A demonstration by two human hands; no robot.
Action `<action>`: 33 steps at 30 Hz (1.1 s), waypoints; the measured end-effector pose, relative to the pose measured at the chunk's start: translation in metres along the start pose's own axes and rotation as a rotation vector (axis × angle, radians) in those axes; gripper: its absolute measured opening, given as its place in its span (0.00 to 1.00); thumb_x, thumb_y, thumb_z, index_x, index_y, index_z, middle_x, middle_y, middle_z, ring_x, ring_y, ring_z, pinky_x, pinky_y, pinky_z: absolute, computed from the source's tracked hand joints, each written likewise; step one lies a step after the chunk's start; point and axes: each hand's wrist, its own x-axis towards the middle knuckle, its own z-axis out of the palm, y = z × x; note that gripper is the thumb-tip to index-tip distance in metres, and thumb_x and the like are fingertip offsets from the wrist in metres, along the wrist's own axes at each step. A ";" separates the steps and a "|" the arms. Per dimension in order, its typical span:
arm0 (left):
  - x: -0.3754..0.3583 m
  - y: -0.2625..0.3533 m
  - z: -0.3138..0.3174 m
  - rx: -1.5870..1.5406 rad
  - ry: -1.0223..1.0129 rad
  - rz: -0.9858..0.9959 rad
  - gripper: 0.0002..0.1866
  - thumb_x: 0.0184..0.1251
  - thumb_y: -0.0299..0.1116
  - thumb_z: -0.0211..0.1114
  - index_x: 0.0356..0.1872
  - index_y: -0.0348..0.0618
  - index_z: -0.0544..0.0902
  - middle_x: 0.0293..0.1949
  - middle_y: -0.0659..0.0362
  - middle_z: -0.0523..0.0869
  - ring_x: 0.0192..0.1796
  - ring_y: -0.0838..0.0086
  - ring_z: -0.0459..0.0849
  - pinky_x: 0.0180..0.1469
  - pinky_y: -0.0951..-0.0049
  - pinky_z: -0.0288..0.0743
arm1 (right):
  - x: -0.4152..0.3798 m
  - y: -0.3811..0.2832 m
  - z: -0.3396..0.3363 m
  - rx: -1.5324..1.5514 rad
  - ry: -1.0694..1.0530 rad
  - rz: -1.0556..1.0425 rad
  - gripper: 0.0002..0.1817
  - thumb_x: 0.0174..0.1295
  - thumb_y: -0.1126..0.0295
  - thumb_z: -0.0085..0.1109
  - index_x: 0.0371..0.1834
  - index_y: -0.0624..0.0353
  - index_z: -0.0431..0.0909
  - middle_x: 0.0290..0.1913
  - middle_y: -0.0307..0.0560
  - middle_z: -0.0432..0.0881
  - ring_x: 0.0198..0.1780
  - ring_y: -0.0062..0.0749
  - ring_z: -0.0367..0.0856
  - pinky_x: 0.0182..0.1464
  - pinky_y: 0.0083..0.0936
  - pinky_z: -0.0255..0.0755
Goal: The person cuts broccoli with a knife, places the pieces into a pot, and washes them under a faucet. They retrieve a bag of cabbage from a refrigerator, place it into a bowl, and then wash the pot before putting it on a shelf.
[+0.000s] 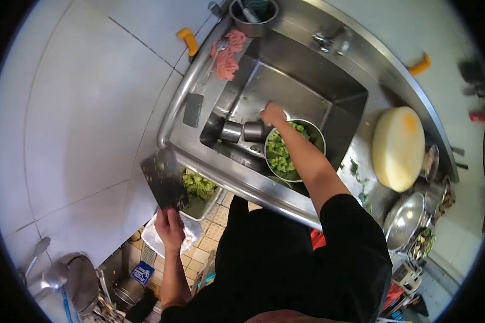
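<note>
My left hand (170, 230) is closed round the handle of a cleaver, at the left of the sink. The wide dark cleaver blade (160, 175) points up and has small green bits stuck to it. Inside the metal sink (302, 97), my right hand (273, 113) has its fingers curled, just past the far rim of a round bowl (324, 142). What those fingers hold, if anything, is hidden. Cut broccoli pieces (278, 155) fill much of the bowl, and my right forearm crosses over it. Two metal cups (253, 131) lie beside the bowl.
Below the cleaver stands a container (198, 209) with pale green scraps. A grey sharpening stone (193, 110) and pink cloth (229, 56) lie on the sink's left ledge. On the right counter are a thick round chopping block (399, 148), leafy bits and a metal colander (407, 220).
</note>
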 end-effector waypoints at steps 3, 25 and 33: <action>-0.033 -0.046 -0.011 0.088 0.074 -0.107 0.12 0.80 0.33 0.53 0.33 0.40 0.74 0.16 0.65 0.73 0.15 0.84 0.69 0.18 0.80 0.59 | 0.132 0.029 0.093 -0.139 -0.192 0.044 0.32 0.64 0.60 0.54 0.70 0.65 0.70 0.75 0.63 0.65 0.70 0.57 0.72 0.63 0.47 0.74; 0.021 -0.007 0.013 -0.016 -0.387 0.131 0.11 0.81 0.35 0.55 0.34 0.44 0.74 0.19 0.68 0.73 0.16 0.85 0.68 0.18 0.81 0.61 | -0.226 0.138 -0.112 0.342 0.455 -0.238 0.47 0.54 0.49 0.74 0.77 0.46 0.64 0.70 0.63 0.71 0.72 0.56 0.68 0.73 0.40 0.62; 0.064 0.082 0.123 -0.141 -0.772 0.318 0.10 0.80 0.39 0.57 0.40 0.44 0.74 0.19 0.66 0.73 0.16 0.84 0.70 0.16 0.80 0.65 | -0.474 0.280 -0.133 0.880 1.213 0.156 0.12 0.73 0.65 0.56 0.47 0.64 0.82 0.36 0.43 0.87 0.39 0.23 0.83 0.44 0.22 0.76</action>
